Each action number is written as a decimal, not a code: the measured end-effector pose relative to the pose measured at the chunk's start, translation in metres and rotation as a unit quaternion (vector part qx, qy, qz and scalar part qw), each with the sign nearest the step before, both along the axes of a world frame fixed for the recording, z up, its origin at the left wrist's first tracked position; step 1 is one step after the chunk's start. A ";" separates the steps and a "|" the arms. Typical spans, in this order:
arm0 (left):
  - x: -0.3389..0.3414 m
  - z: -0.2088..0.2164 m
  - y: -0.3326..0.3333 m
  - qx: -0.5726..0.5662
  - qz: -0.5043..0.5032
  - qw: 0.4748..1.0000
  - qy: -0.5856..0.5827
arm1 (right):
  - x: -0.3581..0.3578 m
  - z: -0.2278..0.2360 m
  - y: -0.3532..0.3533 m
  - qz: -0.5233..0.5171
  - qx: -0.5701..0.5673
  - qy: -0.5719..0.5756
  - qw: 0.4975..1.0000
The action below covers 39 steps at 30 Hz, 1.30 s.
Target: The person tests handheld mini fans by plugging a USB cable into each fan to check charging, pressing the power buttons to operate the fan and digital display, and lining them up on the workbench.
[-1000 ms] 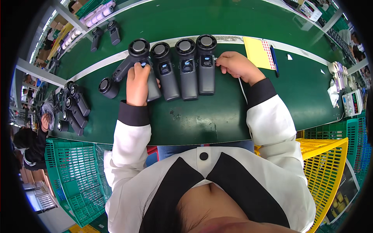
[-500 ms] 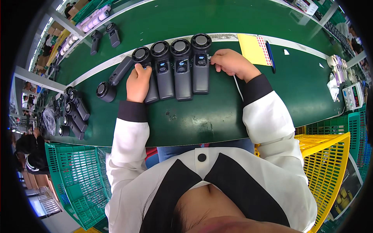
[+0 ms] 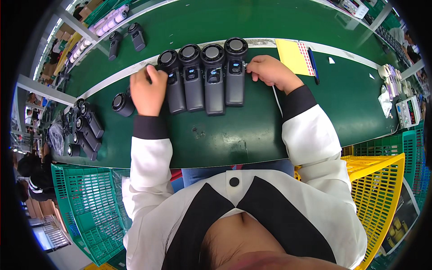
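Observation:
Several dark grey handheld fans (image 3: 214, 92) lie side by side before me, round heads away from me, small displays lit. At the right end of the row, my right hand (image 3: 271, 72) pinches the plug of a white cable (image 3: 277, 100) against the side of the last fan (image 3: 235, 85). My left hand (image 3: 147, 92) is left of the row, fingers curled over the handle of another handheld fan (image 3: 122, 104) that lies bent at an angle. The hand hides most of that handle; the round head shows beside the wrist.
More fans (image 3: 90, 128) are heaped at the left edge of the table; two fans (image 3: 136, 37) lie beyond the white rail. A yellow pad (image 3: 290, 56) and a blue pen (image 3: 314, 67) lie at right, near a meter box (image 3: 408, 111). Green (image 3: 90, 211) and yellow (image 3: 378, 198) crates flank me.
My left hand has left the leftmost fan of the row and moved left onto the bent fan's handle. The row has shifted slightly right and away. My right hand has stayed at the plug.

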<state>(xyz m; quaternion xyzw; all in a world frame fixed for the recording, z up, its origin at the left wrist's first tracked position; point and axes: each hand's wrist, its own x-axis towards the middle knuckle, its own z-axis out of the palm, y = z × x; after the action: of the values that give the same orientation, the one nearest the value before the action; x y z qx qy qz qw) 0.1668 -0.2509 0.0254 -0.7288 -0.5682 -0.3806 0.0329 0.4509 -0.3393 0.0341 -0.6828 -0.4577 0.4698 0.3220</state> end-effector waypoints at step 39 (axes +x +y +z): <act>-0.151 -0.043 0.009 0.087 0.272 0.953 0.104 | -0.005 -0.002 0.000 0.000 0.024 0.015 1.000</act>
<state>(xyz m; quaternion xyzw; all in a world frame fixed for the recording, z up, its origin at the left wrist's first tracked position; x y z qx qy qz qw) 0.0158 -0.2423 -0.0175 -0.5770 -0.7030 -0.3268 0.2571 0.4463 -0.3397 0.0324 -0.6679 -0.4640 0.4690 0.3445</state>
